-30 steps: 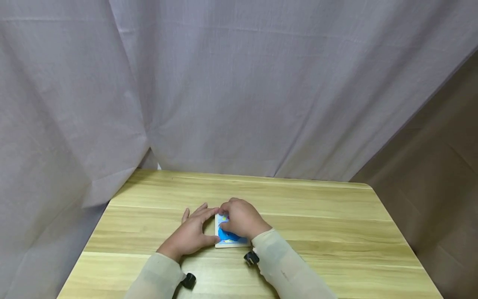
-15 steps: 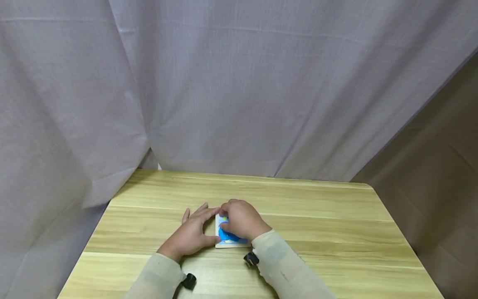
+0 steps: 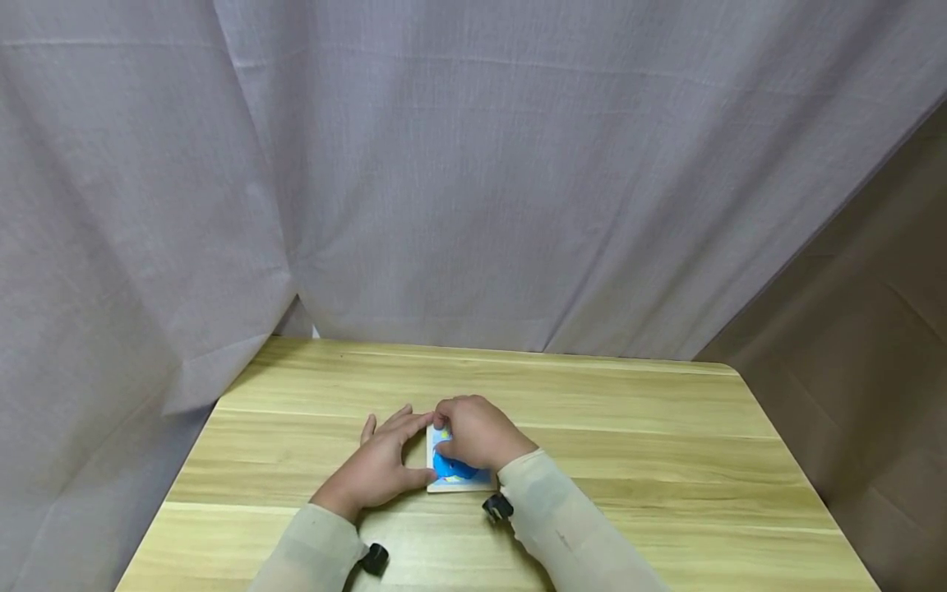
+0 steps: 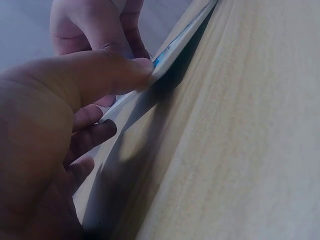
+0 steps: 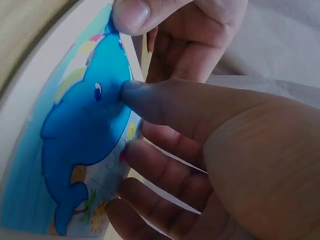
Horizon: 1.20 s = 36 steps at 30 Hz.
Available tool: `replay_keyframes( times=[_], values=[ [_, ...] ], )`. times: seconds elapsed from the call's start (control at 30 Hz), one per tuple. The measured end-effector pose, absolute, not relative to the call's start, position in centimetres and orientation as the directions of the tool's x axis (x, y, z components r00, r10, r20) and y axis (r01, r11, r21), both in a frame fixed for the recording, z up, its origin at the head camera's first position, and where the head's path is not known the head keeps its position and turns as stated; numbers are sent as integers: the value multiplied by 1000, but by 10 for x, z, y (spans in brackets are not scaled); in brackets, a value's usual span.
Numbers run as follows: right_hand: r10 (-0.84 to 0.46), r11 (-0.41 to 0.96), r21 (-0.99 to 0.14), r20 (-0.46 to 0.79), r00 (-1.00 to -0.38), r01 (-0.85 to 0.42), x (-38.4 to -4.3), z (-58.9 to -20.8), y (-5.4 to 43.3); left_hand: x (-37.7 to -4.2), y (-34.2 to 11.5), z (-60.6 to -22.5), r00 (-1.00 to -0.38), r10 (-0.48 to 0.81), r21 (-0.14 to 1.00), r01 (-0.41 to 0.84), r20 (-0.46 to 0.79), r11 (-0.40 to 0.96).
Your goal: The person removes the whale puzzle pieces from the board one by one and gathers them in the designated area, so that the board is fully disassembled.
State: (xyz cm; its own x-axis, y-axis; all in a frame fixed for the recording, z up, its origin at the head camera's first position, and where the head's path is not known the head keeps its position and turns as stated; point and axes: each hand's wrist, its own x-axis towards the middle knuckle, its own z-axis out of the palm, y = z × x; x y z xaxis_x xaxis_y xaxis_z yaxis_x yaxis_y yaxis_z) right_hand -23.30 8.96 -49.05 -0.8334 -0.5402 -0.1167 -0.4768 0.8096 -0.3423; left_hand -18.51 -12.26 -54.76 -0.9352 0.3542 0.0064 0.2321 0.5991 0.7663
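A wooden dolphin puzzle (image 3: pixel 457 474) with a blue dolphin picture lies tilted near the middle of the table. Its raised pale edge (image 4: pixel 187 42) throws a shadow on the wood in the left wrist view. My left hand (image 3: pixel 376 467) grips that left side, thumb on the top face and fingers spread along the edge. From above, my right hand (image 3: pixel 482 436) curls over the puzzle. In the right wrist view its thumb (image 5: pixel 160 102) touches the blue dolphin (image 5: pixel 75 130) close to the eye, while the other fingertips meet the picture lower down. The right hand hides much of the puzzle in the head view.
The wood-grain table (image 3: pixel 629 460) spreads around both hands. Grey curtain cloth (image 3: pixel 459 181) hangs behind its far edge and on the left, and darker cloth (image 3: pixel 873 345) is at the right. Small black devices (image 3: pixel 375 559) are strapped at both wrists.
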Motion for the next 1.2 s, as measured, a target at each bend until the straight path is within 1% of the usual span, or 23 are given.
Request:
replay_keyframes(
  times=[0.13,0.2,0.43,0.63,0.93,1.2],
  values=[
    [-563,787,-379,-123,-817,-486,-231,-488,93,-186,-123,-549,-935,356,763,224,-9,606],
    [-579,781,-376,-138,-804,-499,-229,-486,96,-187,-123,-550,-934,358,765,217,-19,607],
    [-622,774,-292,-186,-761,-562,-219,-483,101,-187,-122,-551,-924,382,742,238,-27,627],
    [-625,778,-231,-190,-757,-584,-215,-481,97,-187,-125,-550,-910,414,726,266,-27,635],
    [-634,772,-153,-131,-762,-616,-214,-486,92,-187,-128,-551,-897,442,709,305,-11,636],
    [-660,750,-144,-114,-743,-645,-216,-488,94,-186,-128,-551,-899,438,715,301,-7,631]
  ],
)
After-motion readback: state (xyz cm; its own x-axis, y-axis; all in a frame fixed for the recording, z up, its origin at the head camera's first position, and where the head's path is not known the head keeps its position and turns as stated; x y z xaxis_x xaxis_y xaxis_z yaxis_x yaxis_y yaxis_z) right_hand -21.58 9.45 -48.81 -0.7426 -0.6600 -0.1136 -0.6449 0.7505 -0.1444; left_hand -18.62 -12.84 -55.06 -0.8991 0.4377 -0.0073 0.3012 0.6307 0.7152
